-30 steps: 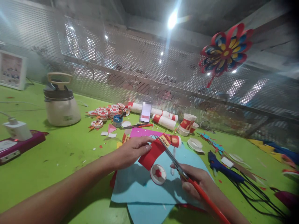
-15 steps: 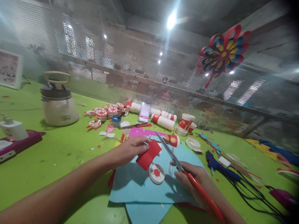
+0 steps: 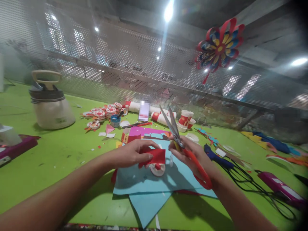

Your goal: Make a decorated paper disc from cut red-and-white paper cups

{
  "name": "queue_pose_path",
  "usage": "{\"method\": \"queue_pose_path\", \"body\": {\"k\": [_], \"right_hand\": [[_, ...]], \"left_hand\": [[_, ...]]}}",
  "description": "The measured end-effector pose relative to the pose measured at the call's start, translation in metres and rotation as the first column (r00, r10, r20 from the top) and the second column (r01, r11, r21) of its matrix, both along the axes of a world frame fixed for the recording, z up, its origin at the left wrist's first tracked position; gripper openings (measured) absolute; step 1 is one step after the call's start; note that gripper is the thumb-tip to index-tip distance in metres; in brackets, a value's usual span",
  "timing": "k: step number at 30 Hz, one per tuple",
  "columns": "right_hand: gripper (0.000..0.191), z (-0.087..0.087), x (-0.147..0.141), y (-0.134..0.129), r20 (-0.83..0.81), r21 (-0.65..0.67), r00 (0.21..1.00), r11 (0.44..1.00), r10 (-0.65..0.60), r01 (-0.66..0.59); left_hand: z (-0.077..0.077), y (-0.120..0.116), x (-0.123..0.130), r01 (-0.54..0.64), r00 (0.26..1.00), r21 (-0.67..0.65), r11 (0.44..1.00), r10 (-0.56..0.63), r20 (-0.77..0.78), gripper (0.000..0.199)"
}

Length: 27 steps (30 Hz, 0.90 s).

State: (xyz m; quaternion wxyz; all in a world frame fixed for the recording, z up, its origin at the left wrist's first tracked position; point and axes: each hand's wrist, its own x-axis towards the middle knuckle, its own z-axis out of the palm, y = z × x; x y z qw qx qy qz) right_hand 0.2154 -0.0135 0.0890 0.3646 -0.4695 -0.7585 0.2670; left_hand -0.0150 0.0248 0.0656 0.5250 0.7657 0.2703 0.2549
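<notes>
My left hand (image 3: pixel 139 153) pinches a piece of red paper (image 3: pixel 158 156) between thumb and fingers. Just under the paper, a white disc with a red centre (image 3: pixel 157 170) lies on light blue sheets (image 3: pixel 134 183), its upper part covered. My right hand (image 3: pixel 192 154) holds red-handled scissors (image 3: pixel 177 140), their blades parted and pointing up and away from me, to the right of the red paper. The blades do not touch the paper.
A white jar with a handle (image 3: pixel 51 110) stands at left. Decorated red-and-white discs (image 3: pixel 98 114), a blue pot (image 3: pixel 115 121) and paper cups (image 3: pixel 184 118) sit further back. A glue gun (image 3: pixel 216 158) with black cable lies at right.
The scissors have turned more upright and their blades have opened. My left hand has tilted the red paper so it lies more level, now partly over the disc. The view has shifted slightly right.
</notes>
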Motion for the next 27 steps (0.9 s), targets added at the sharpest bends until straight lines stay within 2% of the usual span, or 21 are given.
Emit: {"method": "queue_pose_path", "body": {"k": [3,5,9,11,14,17,20,23,27], "right_hand": [[0.031,-0.001,-0.018,0.001,-0.072,-0.095,0.991,0.988,0.113,-0.119],[0.029,-0.006,-0.026,0.001,-0.166,-0.159,0.977,0.975,0.130,-0.157],[0.033,-0.012,-0.027,-0.002,-0.266,-0.136,0.964,0.989,0.012,-0.050],[0.035,-0.014,-0.025,-0.002,-0.331,-0.076,0.943,0.997,-0.023,-0.002],[0.034,-0.016,-0.023,-0.002,-0.434,-0.013,0.899,0.999,-0.050,0.050],[0.033,-0.018,-0.024,-0.002,-0.487,-0.007,0.869,0.995,-0.091,0.100],[0.034,-0.020,-0.028,-0.005,-0.499,-0.038,0.856,0.991,-0.133,0.132],[0.037,-0.022,-0.032,-0.005,-0.512,-0.073,0.847,0.989,-0.146,0.126],[0.039,-0.025,-0.033,-0.003,-0.513,-0.088,0.846,0.989,-0.146,0.117]], "left_hand": [[0.000,-0.003,0.002,0.030,0.999,-0.031,0.999,-0.030,0.013,0.028],[-0.002,-0.003,0.003,0.023,0.999,-0.093,0.995,-0.019,0.042,0.024],[-0.006,0.000,0.006,-0.055,0.976,-0.206,0.977,0.096,0.194,0.026],[-0.008,0.000,0.008,-0.084,0.923,-0.320,0.944,0.194,0.332,0.027],[-0.008,-0.003,0.014,-0.028,0.828,-0.475,0.880,0.286,0.482,0.022],[-0.008,-0.010,0.020,-0.014,0.820,-0.501,0.865,0.297,0.490,0.019],[-0.007,-0.017,0.027,-0.087,0.830,-0.478,0.874,0.329,0.450,0.020],[-0.005,-0.022,0.031,-0.148,0.832,-0.465,0.873,0.364,0.419,0.020],[-0.004,-0.024,0.032,-0.153,0.822,-0.504,0.850,0.392,0.413,0.020]]}}
